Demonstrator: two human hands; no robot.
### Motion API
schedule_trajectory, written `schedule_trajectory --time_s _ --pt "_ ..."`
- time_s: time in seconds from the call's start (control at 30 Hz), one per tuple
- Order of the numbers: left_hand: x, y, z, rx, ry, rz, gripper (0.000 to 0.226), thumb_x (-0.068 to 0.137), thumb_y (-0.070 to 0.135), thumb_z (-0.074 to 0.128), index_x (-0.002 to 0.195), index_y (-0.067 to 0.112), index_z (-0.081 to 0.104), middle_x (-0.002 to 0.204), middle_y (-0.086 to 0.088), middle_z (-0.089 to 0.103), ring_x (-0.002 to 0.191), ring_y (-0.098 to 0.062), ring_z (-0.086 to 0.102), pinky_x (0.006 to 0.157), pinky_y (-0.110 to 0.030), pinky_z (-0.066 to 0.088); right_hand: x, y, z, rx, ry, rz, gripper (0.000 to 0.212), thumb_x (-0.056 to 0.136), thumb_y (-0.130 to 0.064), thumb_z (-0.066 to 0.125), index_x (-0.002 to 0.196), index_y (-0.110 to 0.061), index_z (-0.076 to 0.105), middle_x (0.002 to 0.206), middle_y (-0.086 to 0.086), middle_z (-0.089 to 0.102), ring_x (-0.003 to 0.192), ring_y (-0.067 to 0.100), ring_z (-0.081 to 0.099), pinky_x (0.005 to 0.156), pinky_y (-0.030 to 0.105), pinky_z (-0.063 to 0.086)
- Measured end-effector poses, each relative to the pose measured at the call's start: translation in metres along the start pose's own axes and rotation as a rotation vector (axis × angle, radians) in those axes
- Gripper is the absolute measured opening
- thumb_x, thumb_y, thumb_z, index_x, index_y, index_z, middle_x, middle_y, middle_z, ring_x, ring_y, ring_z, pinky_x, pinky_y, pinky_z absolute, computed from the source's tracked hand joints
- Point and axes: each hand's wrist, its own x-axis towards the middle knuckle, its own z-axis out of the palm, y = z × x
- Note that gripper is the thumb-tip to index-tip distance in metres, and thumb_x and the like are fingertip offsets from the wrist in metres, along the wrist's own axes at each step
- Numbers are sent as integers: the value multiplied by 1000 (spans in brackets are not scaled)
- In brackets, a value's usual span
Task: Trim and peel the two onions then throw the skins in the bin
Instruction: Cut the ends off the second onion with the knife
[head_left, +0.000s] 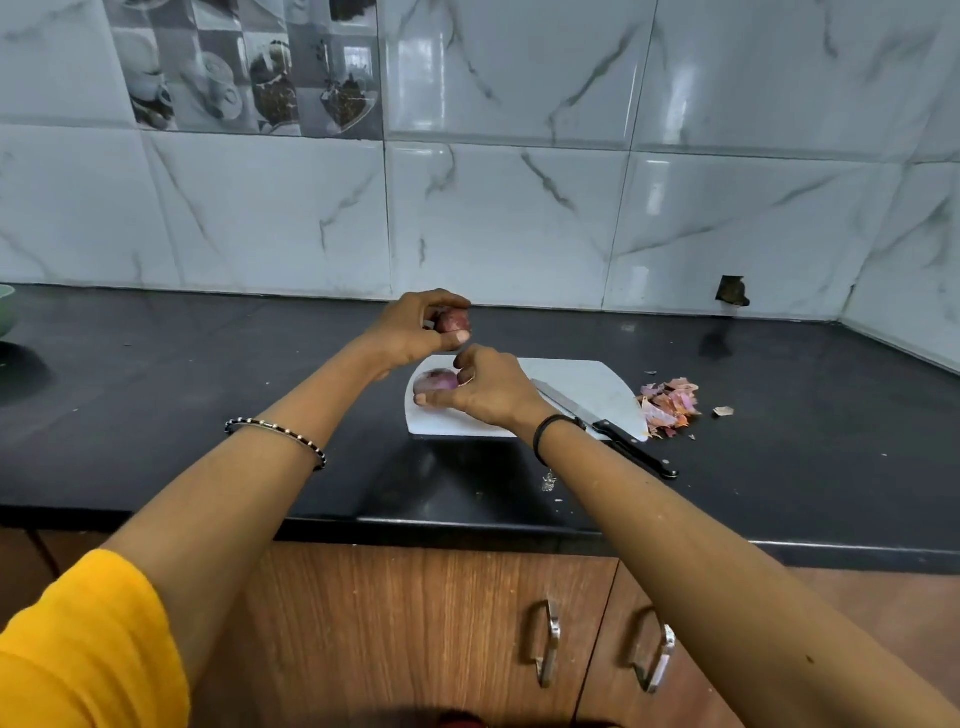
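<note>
My left hand (415, 332) grips a dark red, unpeeled onion (453, 321) above the counter, just behind the white cutting board (582, 384). A paler, peeled onion (435, 380) lies on the board's left end. My right hand (488, 389) hovers right beside it, just below the held onion, and its thumb and fingers pinch a small reddish piece of onion skin (465, 377). A heap of pink onion skins (669, 404) lies on the counter off the board's right edge.
A black-handled knife (602, 426) lies slantwise across the board's right part, handle over the front edge. The black counter (208, 364) runs to the tiled wall. A green bowl (5, 312) shows at the far left. Wooden cabinet doors with metal handles (545, 644) are below.
</note>
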Motion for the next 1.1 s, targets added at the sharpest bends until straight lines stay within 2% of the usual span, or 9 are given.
schedule_trajectory --time_s 0.13,0.3,0.4,0.53,0.67,0.77,0.9,1.0,1.1 --pt "-1 9 18 -14 -50 42 44 88 21 80 128 31 66 118 6 69 107 -1 62 88 -13 46 -11 12 -23 -85 36 20 50 83 -44 80 114 -7 65 113 5 66 105 19 61 88 30 50" --pt "-5 22 46 -72 -138 80 44 88 19 80 128 30 65 119 5 70 111 -6 64 94 -17 48 -31 36 -59 -296 110 34 25 89 -30 73 93 -6 73 98 12 72 95 28 66 85 38 55" --pt "-9 29 66 -111 -175 70 40 88 17 80 122 33 66 119 4 68 111 -7 64 88 -16 50 -42 50 -79 -458 88 75 31 91 -26 68 99 3 71 103 18 71 101 33 64 89 45 53" --pt "-14 34 87 -95 -218 79 41 84 15 82 117 33 65 116 9 67 98 -7 67 84 -17 52 -56 67 -99 -535 -21 168 41 94 -38 66 117 -5 64 122 13 63 113 30 59 95 39 51" --pt "-19 33 102 -175 -242 66 45 82 11 84 118 28 62 119 3 63 94 -12 68 85 -19 55 -62 76 -110 -557 -49 209 38 92 -39 69 115 -9 63 118 11 61 104 29 61 84 35 51" --pt "-21 33 110 -256 -263 40 49 82 3 83 122 19 59 118 2 63 104 -15 65 81 -19 56 -66 82 -116 -575 -33 208 21 95 -30 65 89 -11 58 100 10 58 86 25 58 66 29 43" --pt "-22 36 125 -334 -275 15 54 82 -3 80 127 14 55 128 -5 59 104 -18 66 74 -23 59 -72 92 -120 -485 37 275 28 100 -23 55 77 -12 44 84 7 48 84 27 53 66 33 42" --pt "-18 37 137 -324 -282 40 57 83 1 81 131 21 56 134 -1 58 112 -15 66 78 -26 60 -71 104 -124 -216 153 330 20 99 -20 56 84 -6 56 88 10 61 80 23 68 69 33 56" --pt "-13 37 148 -326 -255 66 55 83 2 81 128 25 58 136 4 58 115 -11 66 77 -19 56 -72 112 -125 -24 225 362 25 96 -21 61 85 0 68 73 11 70 67 13 65 59 21 48"
